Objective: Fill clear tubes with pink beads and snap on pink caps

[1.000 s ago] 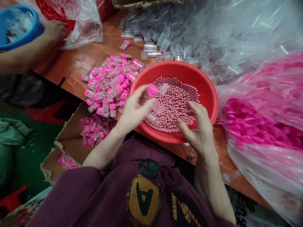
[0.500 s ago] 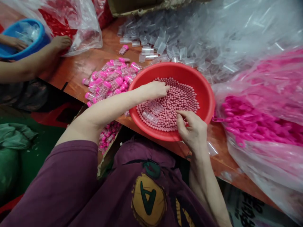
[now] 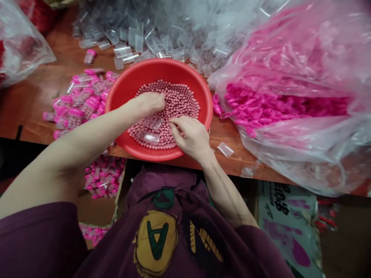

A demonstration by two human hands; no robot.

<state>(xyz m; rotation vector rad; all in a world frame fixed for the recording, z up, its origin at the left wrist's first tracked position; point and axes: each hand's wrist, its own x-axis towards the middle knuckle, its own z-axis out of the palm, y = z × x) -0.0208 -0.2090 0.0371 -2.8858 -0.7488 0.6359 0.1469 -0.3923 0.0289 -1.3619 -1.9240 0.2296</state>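
Note:
A red plastic basin (image 3: 199, 85) stands at the table's front edge, holding a bed of small pink beads (image 3: 182, 96). My left hand (image 3: 153, 103) reaches into it, its fingers curled down at the beads; whatever they grip is hidden. Over the basin's right front rim comes my right hand (image 3: 191, 135), thumb and fingers drawn together close to the beads. I cannot make out anything between them. Between the hands and the near wall, clear plastic tubes (image 3: 150, 137) lie on the beads.
Left of the basin are bead-filled, pink-capped bottles (image 3: 77, 112); more fill a box (image 3: 106, 173) below. Clear tubes (image 3: 127, 54) are heaped behind. At right, a plastic bag (image 3: 278, 143) holds pink parts (image 3: 261, 108). A loose clear tube (image 3: 225, 149) lies near the table edge.
The view has swung right, so the basin sits further left and the other person's arms and blue basin are out of frame. Both hands remain in the red basin, now closer together.

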